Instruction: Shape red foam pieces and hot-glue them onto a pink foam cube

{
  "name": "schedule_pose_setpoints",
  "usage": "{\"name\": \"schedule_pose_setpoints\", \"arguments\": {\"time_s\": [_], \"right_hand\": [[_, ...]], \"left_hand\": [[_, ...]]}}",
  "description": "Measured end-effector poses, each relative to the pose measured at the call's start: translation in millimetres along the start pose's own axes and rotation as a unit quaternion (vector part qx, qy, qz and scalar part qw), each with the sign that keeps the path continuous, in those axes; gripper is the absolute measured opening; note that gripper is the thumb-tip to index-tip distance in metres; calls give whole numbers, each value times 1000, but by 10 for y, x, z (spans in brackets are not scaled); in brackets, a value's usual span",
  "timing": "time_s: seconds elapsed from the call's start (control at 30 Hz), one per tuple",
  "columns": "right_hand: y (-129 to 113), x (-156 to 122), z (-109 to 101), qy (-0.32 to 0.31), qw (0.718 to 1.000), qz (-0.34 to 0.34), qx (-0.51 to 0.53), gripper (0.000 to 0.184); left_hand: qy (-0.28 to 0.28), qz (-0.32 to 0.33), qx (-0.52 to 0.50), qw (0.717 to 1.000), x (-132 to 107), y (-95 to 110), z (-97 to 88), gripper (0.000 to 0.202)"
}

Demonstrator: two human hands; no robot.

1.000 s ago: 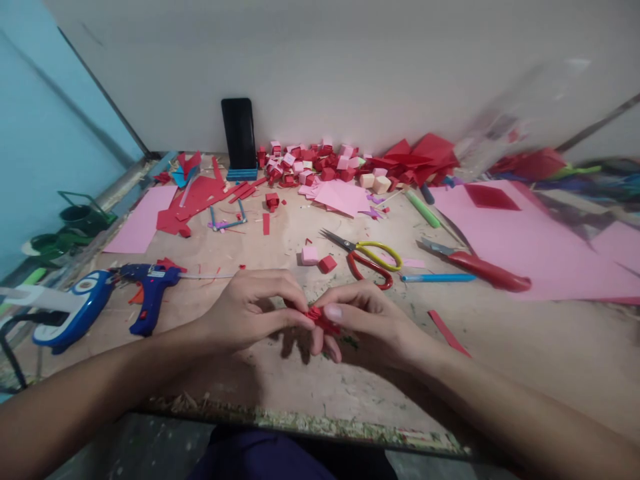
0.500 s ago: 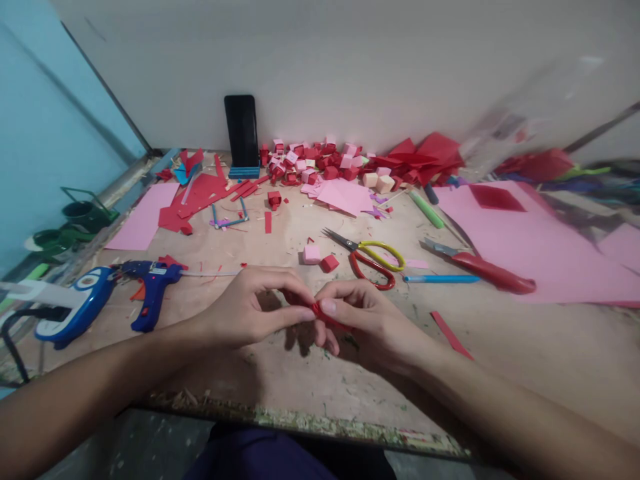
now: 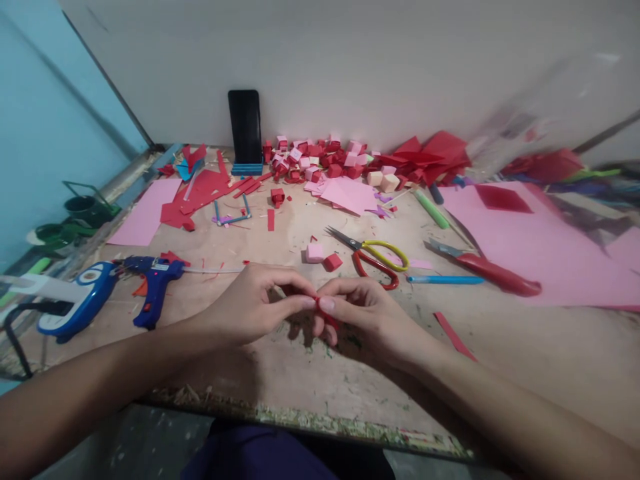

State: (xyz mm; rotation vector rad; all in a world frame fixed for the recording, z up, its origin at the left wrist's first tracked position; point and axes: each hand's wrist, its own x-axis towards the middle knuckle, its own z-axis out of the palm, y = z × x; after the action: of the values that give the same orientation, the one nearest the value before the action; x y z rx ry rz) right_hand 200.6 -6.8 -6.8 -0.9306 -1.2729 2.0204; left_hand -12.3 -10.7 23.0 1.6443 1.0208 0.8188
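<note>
Left hand [image 3: 265, 300] pinched, thumb and index finger almost together, on a small red paper piece [image 3: 331, 321]; right hand [image 3: 365, 307] pinches the same piece from the other side, its lower fingers curled beneath. Fingertips of both meet, so the paper's folds are mostly hidden; shape cannot be told. Piece sits between the hands, over the near part of the worktop [image 3: 295, 383]. Main risk, as judged: too hard a squeeze could crush so slight a thing, an uneven pull could tear it, and a slackened pinch could let a fold spring loose. Just beyond the fingers, pink cube [image 3: 315, 253] and red cube [image 3: 333, 262] lie side by side; a forward slip of the knuckles could scatter them. Scissors [image 3: 354, 245] lie near, beyond the right hand; a brush against the handles could swing the blades. Farther out leftward, glue gun [image 3: 159, 283], its glue stick [image 3: 215, 271] reaching toward the left hand: a sideways sweep could shift both. Heat not determinable.
</note>
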Motion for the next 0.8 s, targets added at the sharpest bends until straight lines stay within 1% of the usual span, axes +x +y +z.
{"name": "schedule_pose_setpoints", "arguments": {"time_s": [0.07,0.2,0.27,0.37,0.47,0.53,0.6,0.7,0.8], "right_hand": [[3,3,-17,-5,1000,-4,-1,25],[12,4,-22,-17,1000,0,21,26],[19,2,-14,-16,999,7,38,27],[20,2,-5,-24,998,10,50,25],[3,3,-2,-33,999,5,35,24],[-10,4,-2,-24,1000,-2,13,24],[-18,5,-2,-12,1000,-10,-6,25],[-22,10,4,-8,1000,-20,11,24],[-41,18,22,-12,998,-33,48,25]], "left_hand": [[0,-4,-9,1000,7,-20,-1,8],[-5,-6,-81,997,7,-80,16,7],[-11,-7,-101,995,2,-92,23,8],[-20,2,-89,996,-6,-76,17,10],[-22,27,-44,998,-12,-51,-4,11],[-24,44,-19,999,-12,-46,-12,11],[-25,47,-19,998,-8,-55,-11,10],[-23,23,-77,997,-1,-78,7,9],[-53,9,-154,987,3,-98,20,13]]}}
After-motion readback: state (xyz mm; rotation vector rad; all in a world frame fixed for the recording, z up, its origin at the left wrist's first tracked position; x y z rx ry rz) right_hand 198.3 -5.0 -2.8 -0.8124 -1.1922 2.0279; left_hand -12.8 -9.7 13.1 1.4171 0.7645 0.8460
